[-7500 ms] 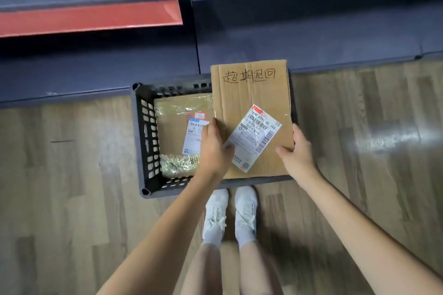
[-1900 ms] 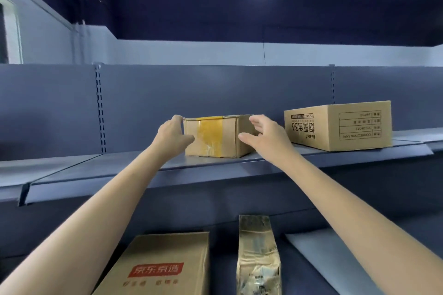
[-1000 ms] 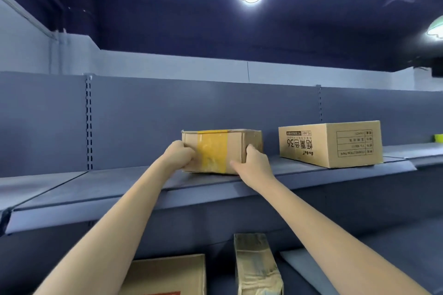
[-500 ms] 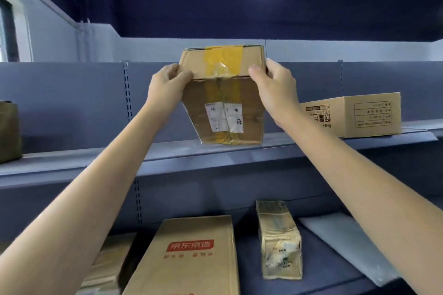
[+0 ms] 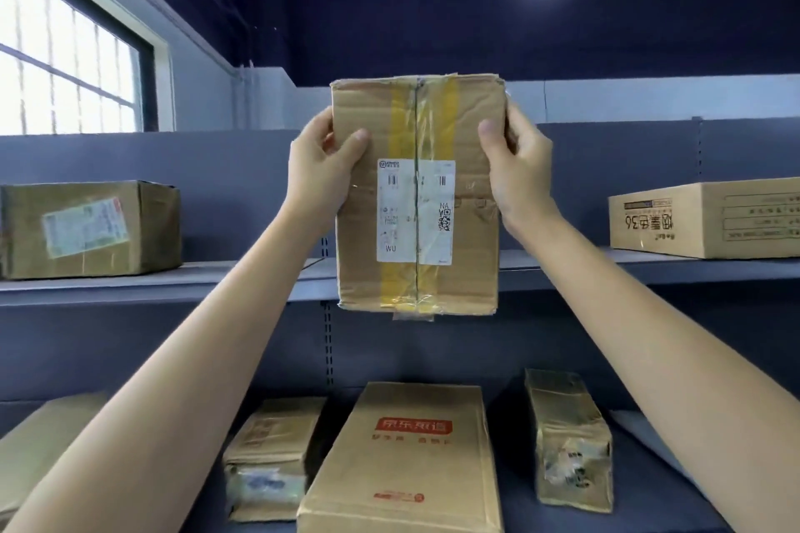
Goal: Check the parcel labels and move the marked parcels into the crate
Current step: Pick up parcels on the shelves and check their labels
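Cardboard, creased and softened at its corners, makes up the parcel [image 5: 415,195], held upright in the air in front of the upper shelf [image 5: 151,281], its white label [image 5: 414,212] facing the camera. It looks light and fairly stiff, though the yellow tape could be slick; the side edges seem the safest hold. The left hand [image 5: 320,169] clamps its 9 o'clock edge and the right hand [image 5: 517,173] its 3 o'clock edge, thumbs on the front, fingers curled behind.
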Available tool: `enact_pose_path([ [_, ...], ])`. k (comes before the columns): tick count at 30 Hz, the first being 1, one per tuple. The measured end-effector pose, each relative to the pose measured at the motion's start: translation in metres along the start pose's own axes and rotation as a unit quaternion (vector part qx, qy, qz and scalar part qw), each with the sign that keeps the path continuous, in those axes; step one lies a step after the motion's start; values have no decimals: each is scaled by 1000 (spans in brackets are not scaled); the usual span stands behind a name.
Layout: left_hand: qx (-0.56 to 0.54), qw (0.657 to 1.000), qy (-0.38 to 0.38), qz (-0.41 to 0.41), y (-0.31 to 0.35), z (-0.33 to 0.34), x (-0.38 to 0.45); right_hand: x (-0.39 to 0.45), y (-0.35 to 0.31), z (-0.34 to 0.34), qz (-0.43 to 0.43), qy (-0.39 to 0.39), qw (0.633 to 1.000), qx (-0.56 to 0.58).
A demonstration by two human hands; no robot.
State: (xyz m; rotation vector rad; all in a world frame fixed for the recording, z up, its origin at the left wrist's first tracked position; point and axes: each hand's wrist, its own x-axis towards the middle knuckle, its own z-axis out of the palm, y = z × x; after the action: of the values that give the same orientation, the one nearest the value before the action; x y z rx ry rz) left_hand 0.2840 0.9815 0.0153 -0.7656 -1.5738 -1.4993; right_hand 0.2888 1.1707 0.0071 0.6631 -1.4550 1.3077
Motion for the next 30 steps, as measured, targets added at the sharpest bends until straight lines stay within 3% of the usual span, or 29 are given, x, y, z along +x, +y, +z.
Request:
enact_pose_path([
  [6, 34, 999, 27, 10, -6, -18, 9, 5, 20, 31, -19, 7, 1000, -1],
  [14, 86, 996, 5, -38, -47, -15, 7, 13, 54, 45, 65, -65, 995, -40],
  [22, 24, 993, 10, -112, -82, -15, -31, -53, 87, 32, 224, -152, 952, 144],
  [30, 26, 993, 54, -103, -70, -29, -28, -47, 74, 45, 249, -153, 921, 256],
])
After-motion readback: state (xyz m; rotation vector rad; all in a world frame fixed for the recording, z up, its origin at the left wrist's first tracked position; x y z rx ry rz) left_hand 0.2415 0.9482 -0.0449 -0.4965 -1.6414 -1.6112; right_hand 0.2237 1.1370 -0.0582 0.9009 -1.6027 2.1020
